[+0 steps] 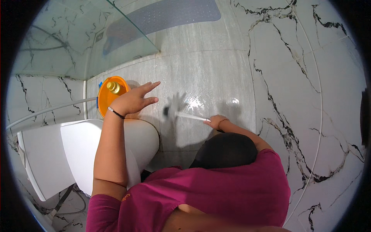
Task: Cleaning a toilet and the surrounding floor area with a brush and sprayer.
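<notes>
My right hand (216, 121) is closed around the white handle of a brush (189, 116). The brush's head, blurred, is over the wet grey tiled floor (203, 75), left of the hand. My left hand (134, 100) is raised with its fingers apart and nothing in it. Beside and partly behind that hand stands an orange bucket (105, 100), holding a bottle with a yellow cap (113, 87). A hose (55, 109) runs from the left to the bucket's rim. Whether the bucket holds water cannot be told.
A white toilet (142, 132) stands at the left, partly behind my left forearm. A glass shower panel (121, 37) rises at the upper left. Farther off lies a grey-blue bath mat (179, 13). Marble-patterned wall tiles (292, 87) line the right side.
</notes>
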A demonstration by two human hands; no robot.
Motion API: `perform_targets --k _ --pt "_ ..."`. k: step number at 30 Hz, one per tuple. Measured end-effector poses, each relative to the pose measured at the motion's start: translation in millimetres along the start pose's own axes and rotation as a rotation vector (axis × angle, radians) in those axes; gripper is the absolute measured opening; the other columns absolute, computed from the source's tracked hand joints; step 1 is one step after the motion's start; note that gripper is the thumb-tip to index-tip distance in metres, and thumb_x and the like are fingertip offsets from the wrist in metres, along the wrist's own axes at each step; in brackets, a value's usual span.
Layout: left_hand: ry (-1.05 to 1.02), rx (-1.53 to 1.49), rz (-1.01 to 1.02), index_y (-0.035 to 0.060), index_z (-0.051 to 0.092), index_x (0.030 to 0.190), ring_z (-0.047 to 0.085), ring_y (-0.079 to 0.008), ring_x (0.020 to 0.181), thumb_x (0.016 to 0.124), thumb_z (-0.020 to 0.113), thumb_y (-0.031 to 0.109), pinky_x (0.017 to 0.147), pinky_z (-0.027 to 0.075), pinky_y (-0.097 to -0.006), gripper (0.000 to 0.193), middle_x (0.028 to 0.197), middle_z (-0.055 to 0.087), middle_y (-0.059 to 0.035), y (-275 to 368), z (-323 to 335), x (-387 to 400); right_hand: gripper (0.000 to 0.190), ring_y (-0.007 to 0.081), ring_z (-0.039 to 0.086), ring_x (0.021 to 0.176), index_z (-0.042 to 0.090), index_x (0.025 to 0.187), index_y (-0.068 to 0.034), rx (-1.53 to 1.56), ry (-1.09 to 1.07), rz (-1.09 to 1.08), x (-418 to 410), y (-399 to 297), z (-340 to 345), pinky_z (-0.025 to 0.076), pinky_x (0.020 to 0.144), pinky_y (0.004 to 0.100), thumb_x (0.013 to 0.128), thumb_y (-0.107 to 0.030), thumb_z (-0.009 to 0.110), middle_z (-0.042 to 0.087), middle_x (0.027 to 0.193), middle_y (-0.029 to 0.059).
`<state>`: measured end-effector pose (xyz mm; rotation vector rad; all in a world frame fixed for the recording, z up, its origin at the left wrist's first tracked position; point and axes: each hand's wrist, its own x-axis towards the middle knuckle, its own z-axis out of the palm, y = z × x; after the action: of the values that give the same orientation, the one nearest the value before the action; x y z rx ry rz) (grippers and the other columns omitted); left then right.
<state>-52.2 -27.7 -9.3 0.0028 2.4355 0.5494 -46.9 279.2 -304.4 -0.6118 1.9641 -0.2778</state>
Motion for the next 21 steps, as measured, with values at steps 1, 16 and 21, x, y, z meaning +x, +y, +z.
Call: perform_targets --k 1,16,21 --pt "-0.024 -0.001 0.000 0.0182 0.033 0.138 0.035 -0.0334 0.128 0.087 0.054 0.041 0.104 0.031 -0.0383 0.060 0.138 0.037 -0.0171 -1.4 0.6 0.4 0.077 0.0392 0.058 0.095 0.062 0.101 0.001 0.002 -0.002 0.000 -4.1 2.8 -7.3 0.043 0.085 0.0457 0.081 -0.069 0.036 0.062 0.098 0.0233" --pt "0.008 0.016 -0.025 0.0183 0.034 0.138 0.040 -0.0319 0.125 0.087 0.054 0.042 0.103 0.032 -0.0374 0.060 0.136 0.042 -0.0139 -7.6 5.0 0.4 0.065 0.0380 0.060 0.093 0.064 0.102 -0.004 0.001 0.026 -0.025 19.9 6.4 3.6 0.045 0.083 0.0452 0.085 -0.060 0.035 0.064 0.098 0.0193" --pt "-0.016 0.055 -0.086 0.0182 0.034 0.138 0.039 -0.0320 0.125 0.086 0.055 0.042 0.103 0.032 -0.0374 0.061 0.136 0.042 -0.0140 -3.2 3.4 2.2 0.064 0.0400 0.058 0.094 0.064 0.098 -0.003 0.077 0.246 0.108 20.5 67.2 -33.7 0.044 0.083 0.0451 0.084 -0.060 0.038 0.062 0.099 0.0221"
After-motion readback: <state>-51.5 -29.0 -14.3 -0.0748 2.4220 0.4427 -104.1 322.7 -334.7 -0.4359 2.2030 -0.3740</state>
